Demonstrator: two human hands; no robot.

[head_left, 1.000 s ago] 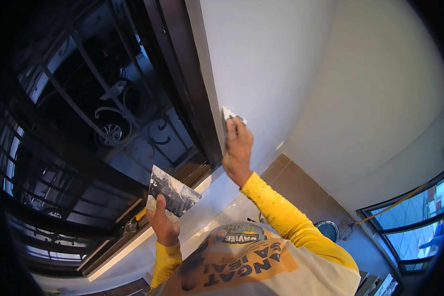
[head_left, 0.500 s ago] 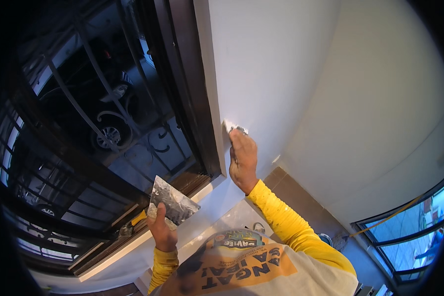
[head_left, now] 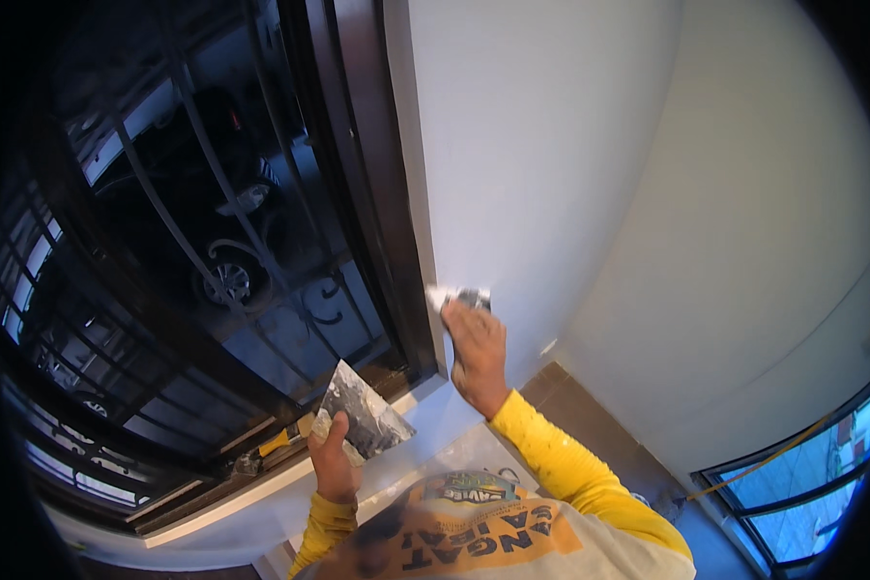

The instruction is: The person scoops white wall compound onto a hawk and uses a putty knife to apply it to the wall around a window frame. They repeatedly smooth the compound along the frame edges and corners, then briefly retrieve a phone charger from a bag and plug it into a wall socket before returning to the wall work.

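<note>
Head view — left hand (head_left: pixel 335 458) grips a white-smeared grey plate (head_left: pixel 369 418), right hand (head_left: pixel 478 352) a white-edged scraper (head_left: pixel 474 297).

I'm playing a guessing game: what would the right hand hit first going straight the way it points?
Probably the flat white wall; the small white-smeared grey blade in the right hand seems against it, though depth is unclear.

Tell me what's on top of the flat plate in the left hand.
The plate bears pale, paste-like smears, thicker beside the thumb of the left hand. Whatever lies beneath the thumb is covered, and the plate's underside cannot be seen.
</note>
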